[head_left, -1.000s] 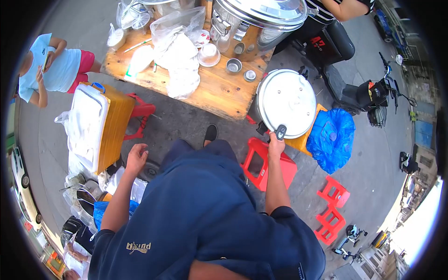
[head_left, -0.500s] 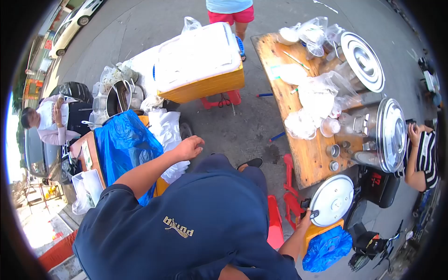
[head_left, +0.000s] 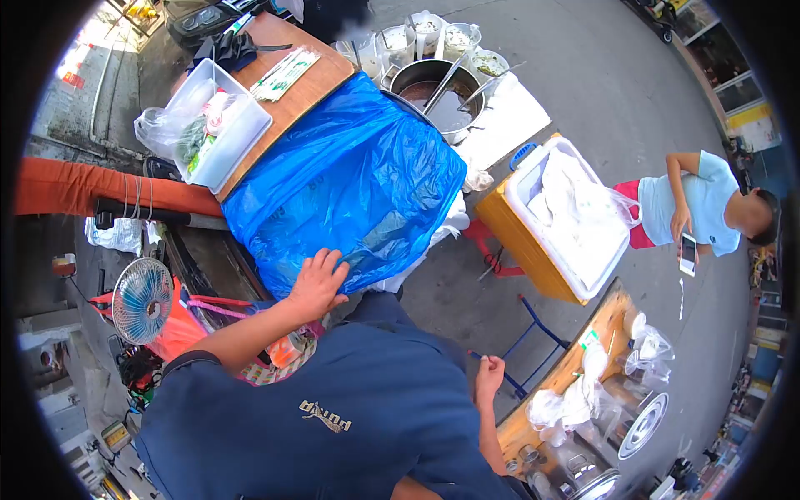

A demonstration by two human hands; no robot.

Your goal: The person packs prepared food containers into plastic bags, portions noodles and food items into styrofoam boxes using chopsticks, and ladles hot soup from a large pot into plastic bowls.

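My left hand (head_left: pixel 318 286) has its fingers spread at the near edge of a large blue plastic sheet (head_left: pixel 350 183). It holds nothing. My right hand (head_left: pixel 489 375) is low at my right side, its fingers curled together, close to a blue metal frame (head_left: pixel 533 337); what it holds, if anything, is too small to name. Beyond the blue sheet stands a pot (head_left: pixel 457 117) of dark liquid with utensils in it, and several clear containers (head_left: pixel 427 29) of food line its far side.
A white bin (head_left: pixel 218 158) sits on a brown board (head_left: pixel 300 46) at the left. A fan (head_left: pixel 142 300) stands below it. A yellow box (head_left: pixel 521 246) and a wooden table (head_left: pixel 521 429) are at the right. A person (head_left: pixel 696 204) holds a phone.
The view has swung left to the blue sheet and pot. My right hand has come away from the round metal lid's handle. My left hand has moved to the sheet's edge.
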